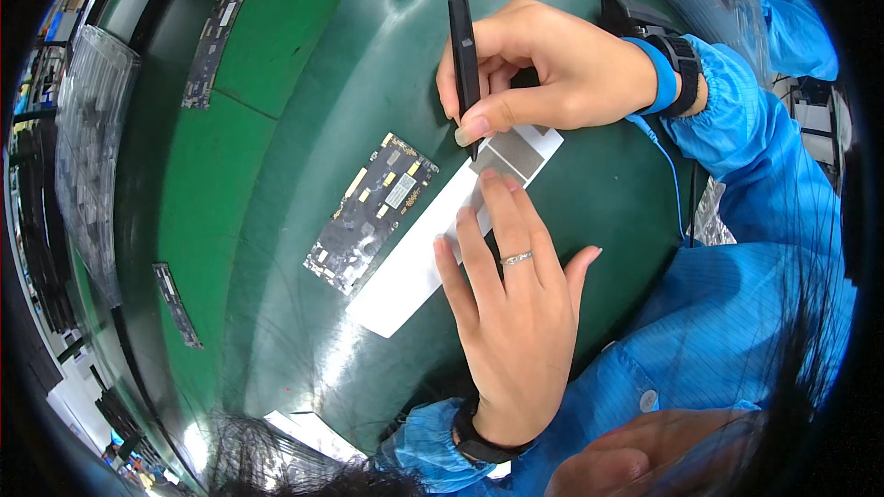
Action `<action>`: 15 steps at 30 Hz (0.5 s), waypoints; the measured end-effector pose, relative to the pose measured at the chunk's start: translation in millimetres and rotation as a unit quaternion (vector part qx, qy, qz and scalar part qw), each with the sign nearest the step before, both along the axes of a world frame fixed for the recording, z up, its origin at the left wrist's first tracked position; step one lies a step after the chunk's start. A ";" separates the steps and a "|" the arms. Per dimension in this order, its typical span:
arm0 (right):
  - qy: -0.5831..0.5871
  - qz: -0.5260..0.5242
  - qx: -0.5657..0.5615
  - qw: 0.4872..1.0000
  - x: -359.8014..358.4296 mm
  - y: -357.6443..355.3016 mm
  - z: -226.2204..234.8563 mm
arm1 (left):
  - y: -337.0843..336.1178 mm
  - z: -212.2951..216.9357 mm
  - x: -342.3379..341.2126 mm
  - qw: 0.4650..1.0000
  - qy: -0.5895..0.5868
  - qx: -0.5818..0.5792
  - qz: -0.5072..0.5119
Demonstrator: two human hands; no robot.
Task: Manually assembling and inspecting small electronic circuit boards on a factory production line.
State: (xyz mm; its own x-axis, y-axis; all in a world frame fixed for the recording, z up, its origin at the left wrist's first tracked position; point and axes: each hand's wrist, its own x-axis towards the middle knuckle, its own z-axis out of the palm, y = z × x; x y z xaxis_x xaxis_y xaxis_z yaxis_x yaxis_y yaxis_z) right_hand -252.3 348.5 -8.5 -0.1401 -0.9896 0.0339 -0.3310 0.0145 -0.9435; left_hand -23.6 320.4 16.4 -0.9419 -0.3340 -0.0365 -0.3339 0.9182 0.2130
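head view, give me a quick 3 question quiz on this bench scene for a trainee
1. True or false: the right hand holds a black pen-like tool.
2. What do the left hand fingers press on? A) the circuit board B) the white strip C) a clear tray
3. Which side of the white strip does the circuit board lie on, in the picture?

Key
1. True; the tool's tip meets the grey patch at the strip's far end.
2. B
3. Its left, on the green mat.
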 end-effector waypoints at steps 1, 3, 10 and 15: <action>0.000 0.001 0.001 1.000 -0.4 -0.3 0.6 | -0.2 0.0 0.1 1.000 0.002 0.001 0.001; 0.011 0.018 0.014 1.000 -1.7 -1.7 1.6 | -1.3 1.5 0.0 1.000 -0.002 0.001 0.001; -0.104 -0.015 0.004 0.994 5.0 -22.9 7.2 | -2.4 1.7 -1.8 1.000 0.006 0.002 -0.003; -0.115 0.046 0.008 0.992 6.4 -49.0 -4.1 | -8.7 -2.3 2.8 0.998 0.055 -0.006 -0.008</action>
